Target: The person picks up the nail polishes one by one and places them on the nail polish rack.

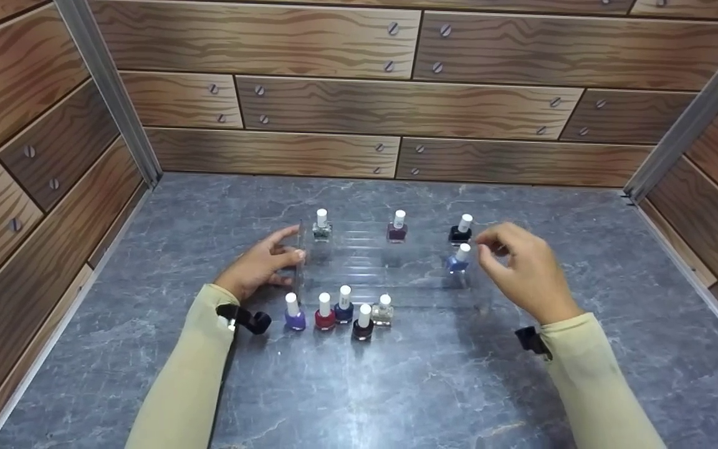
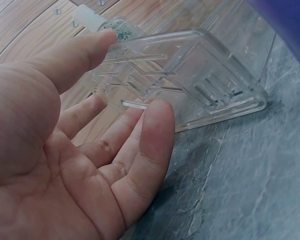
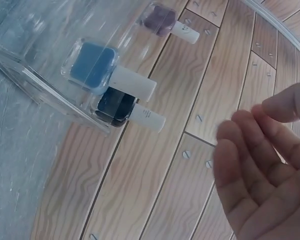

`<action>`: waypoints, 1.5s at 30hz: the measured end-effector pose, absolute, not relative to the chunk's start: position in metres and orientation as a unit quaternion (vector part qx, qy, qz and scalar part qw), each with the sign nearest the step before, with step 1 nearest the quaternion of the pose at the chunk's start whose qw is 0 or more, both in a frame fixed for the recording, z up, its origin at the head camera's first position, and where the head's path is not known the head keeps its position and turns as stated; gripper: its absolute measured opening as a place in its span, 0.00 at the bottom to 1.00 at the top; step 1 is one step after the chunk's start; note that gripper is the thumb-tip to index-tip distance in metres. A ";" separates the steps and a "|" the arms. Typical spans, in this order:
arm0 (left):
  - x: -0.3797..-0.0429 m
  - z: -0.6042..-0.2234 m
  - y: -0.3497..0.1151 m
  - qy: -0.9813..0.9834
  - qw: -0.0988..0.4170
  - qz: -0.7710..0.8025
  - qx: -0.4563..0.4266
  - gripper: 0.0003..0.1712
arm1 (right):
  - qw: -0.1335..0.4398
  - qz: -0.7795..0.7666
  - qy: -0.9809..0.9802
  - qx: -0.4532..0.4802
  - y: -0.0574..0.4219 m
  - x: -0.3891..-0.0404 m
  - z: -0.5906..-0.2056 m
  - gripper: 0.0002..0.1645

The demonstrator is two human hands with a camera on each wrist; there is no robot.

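A clear plastic tiered rack [image 1: 359, 268] bears several white-capped nail polish bottles. At its left end panel, my left hand [image 1: 262, 262] has spread, loosely bent fingers and a thumb tip at the panel's edge. On the back tier stand a glittery green bottle [image 1: 321, 228], a dark plum bottle [image 1: 397, 229] and a black bottle [image 1: 460, 232]. A blue bottle [image 1: 457, 260] is one tier lower at the right. Just right of these two, my right hand [image 1: 524, 268] is raised with loosely curled fingers and holds nothing; the right wrist view shows its fingertips [image 3: 227, 160] apart from the bottles.
In front of the rack, on the grey marbled tabletop [image 1: 396, 393], stand a purple bottle [image 1: 295, 317], a red bottle [image 1: 325, 317], a navy bottle [image 1: 344, 308], a dark bottle [image 1: 363, 327] and a clear glittery bottle [image 1: 382, 313]. Wood-patterned walls [image 1: 321, 106] enclose the table.
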State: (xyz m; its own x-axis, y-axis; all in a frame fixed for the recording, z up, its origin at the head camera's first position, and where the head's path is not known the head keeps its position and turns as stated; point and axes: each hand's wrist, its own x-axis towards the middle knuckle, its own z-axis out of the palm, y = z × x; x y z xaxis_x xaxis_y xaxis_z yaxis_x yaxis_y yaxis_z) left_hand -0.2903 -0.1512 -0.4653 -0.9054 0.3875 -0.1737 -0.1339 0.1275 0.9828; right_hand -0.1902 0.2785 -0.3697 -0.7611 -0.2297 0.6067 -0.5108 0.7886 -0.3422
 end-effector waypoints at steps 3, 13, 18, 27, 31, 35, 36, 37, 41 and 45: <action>-0.291 -0.467 -0.151 0.721 0.200 0.658 0.086 0.48 | 0.263 0.241 -0.912 0.201 0.278 -0.189 -0.371 0.05; -0.290 -0.466 -0.150 0.695 0.209 0.684 0.071 0.47 | 0.215 0.223 -0.931 0.193 0.277 -0.189 -0.375 0.05; -0.288 -0.461 -0.143 0.699 0.202 0.684 0.053 0.45 | 0.195 0.217 -0.937 0.190 0.277 -0.190 -0.376 0.05; -0.288 -0.459 -0.139 0.721 0.185 0.665 0.062 0.44 | 0.141 0.221 -0.946 0.189 0.275 -0.193 -0.381 0.05; -0.288 -0.460 -0.141 0.724 0.186 0.661 0.067 0.43 | 0.130 0.221 -0.947 0.193 0.274 -0.195 -0.382 0.04; -0.288 -0.463 -0.142 0.730 0.184 0.655 0.065 0.44 | 0.118 0.223 -0.948 0.192 0.275 -0.196 -0.386 0.04; -0.287 -0.464 -0.142 0.731 0.183 0.654 0.065 0.44 | 0.113 0.223 -0.949 0.192 0.275 -0.196 -0.386 0.04; -0.287 -0.464 -0.142 0.732 0.182 0.654 0.064 0.44 | 0.110 0.222 -0.949 0.192 0.275 -0.196 -0.387 0.04; -0.287 -0.463 -0.142 0.732 0.179 0.655 0.064 0.43 | 0.097 0.216 -0.952 0.193 0.275 -0.198 -0.387 0.05; -0.289 -0.462 -0.143 0.728 0.179 0.658 0.065 0.44 | 0.088 0.209 -0.953 0.202 0.273 -0.200 -0.387 0.05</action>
State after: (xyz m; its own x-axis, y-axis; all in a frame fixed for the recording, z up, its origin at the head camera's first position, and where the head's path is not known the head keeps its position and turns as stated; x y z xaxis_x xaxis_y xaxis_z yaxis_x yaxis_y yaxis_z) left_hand -0.2889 -0.1434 -0.4617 -0.9277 0.3298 -0.1750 -0.1409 0.1249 0.9821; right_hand -0.1995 0.2733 -0.3875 -0.9030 -0.3475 0.2528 -0.4215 0.8308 -0.3635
